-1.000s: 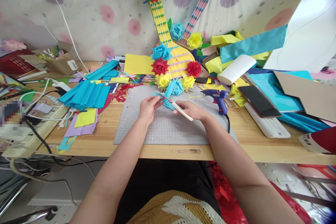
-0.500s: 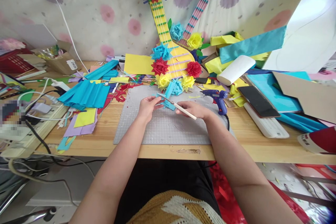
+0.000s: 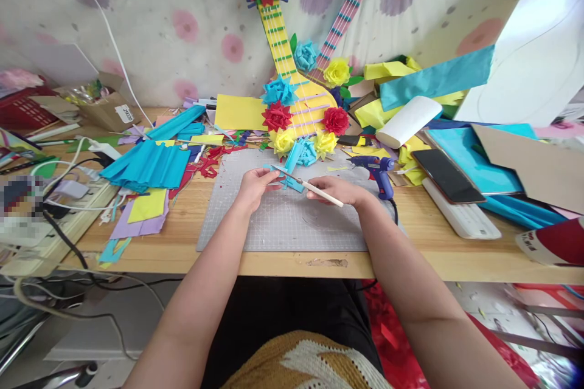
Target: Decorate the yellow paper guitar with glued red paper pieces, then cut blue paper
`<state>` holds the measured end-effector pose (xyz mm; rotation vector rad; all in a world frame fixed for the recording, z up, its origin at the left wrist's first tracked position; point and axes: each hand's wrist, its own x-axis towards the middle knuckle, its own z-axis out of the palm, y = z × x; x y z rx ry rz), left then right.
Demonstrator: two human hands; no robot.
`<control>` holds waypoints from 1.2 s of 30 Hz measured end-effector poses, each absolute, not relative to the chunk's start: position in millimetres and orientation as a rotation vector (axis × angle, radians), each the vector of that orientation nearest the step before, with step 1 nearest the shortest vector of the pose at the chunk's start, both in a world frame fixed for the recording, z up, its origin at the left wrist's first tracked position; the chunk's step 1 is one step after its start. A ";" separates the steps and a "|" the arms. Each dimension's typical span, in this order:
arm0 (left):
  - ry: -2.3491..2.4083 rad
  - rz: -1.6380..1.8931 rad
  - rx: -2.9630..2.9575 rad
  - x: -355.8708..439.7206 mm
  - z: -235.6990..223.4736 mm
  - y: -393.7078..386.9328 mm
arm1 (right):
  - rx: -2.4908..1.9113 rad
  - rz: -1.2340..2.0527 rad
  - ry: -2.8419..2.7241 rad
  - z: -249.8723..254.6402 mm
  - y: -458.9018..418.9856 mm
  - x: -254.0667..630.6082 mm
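Observation:
My left hand (image 3: pixel 256 188) is closed in a pinch on a small piece of blue crepe paper (image 3: pixel 267 166), mostly hidden by the fingers. My right hand (image 3: pixel 337 190) grips white-handled scissors (image 3: pixel 323 192), whose blades point up and left toward the left fingertips. Below and behind the blades, a strip of blue crepe paper (image 3: pixel 293 158) and a few blue scraps lie on the grey cutting mat (image 3: pixel 292 231). Just beyond both hands, a yellow paper guitar (image 3: pixel 314 97) with red, blue and yellow paper flowers leans against the backdrop.
A blue hot glue gun (image 3: pixel 376 171) lies right of the mat, its cord running off the table edge. Further right are a phone (image 3: pixel 449 176), a white box and a red cup (image 3: pixel 554 243). Pleated blue crepe paper (image 3: pixel 146 164) and a power strip (image 3: pixel 59 237) occupy the left side.
Both hands stay almost in place. The scissors and left fingers have shifted only very slightly, and the small blue paper is a little more covered.

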<state>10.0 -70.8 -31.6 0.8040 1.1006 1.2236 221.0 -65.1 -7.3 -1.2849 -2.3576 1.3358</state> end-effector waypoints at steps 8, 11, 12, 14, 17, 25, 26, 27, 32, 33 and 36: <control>1.119 1.228 0.867 9.7 -33.5 -70.7 | -1.258 1.387 -2.360 -8.7 -62.8 222.1; 1.126 1.241 0.893 9.3 -34.2 -70.6 | -1.247 1.410 -2.352 -9.8 -62.0 222.6; 1.123 1.243 0.898 9.2 -34.6 -70.4 | -1.245 1.414 -2.349 -9.9 -61.9 222.8; 1.118 1.244 0.908 8.8 -35.2 -70.0 | -1.244 1.420 -2.344 -9.6 -62.0 222.9; 1.124 1.239 0.920 8.3 -35.4 -70.1 | -1.245 1.421 -2.342 -8.7 -62.5 222.6; 1.139 1.243 0.936 8.2 -33.1 -72.4 | -1.240 1.410 -2.365 -11.2 -60.7 223.9; 1.140 1.243 0.936 8.2 -32.8 -72.5 | -1.237 1.405 -2.370 -11.6 -60.2 224.1; 1.139 1.242 0.936 8.2 -32.5 -72.6 | -1.233 1.405 -2.372 -12.0 -59.8 224.3; 1.138 1.237 0.945 8.5 -30.5 -73.8 | -1.238 1.417 -2.355 -13.1 -59.0 224.8; 1.139 1.236 0.945 8.5 -30.0 -74.2 | -1.243 1.410 -2.354 -13.3 -58.9 225.0; 1.131 1.236 0.943 8.3 -29.2 -75.2 | -1.250 1.412 -2.340 -14.1 -58.7 225.9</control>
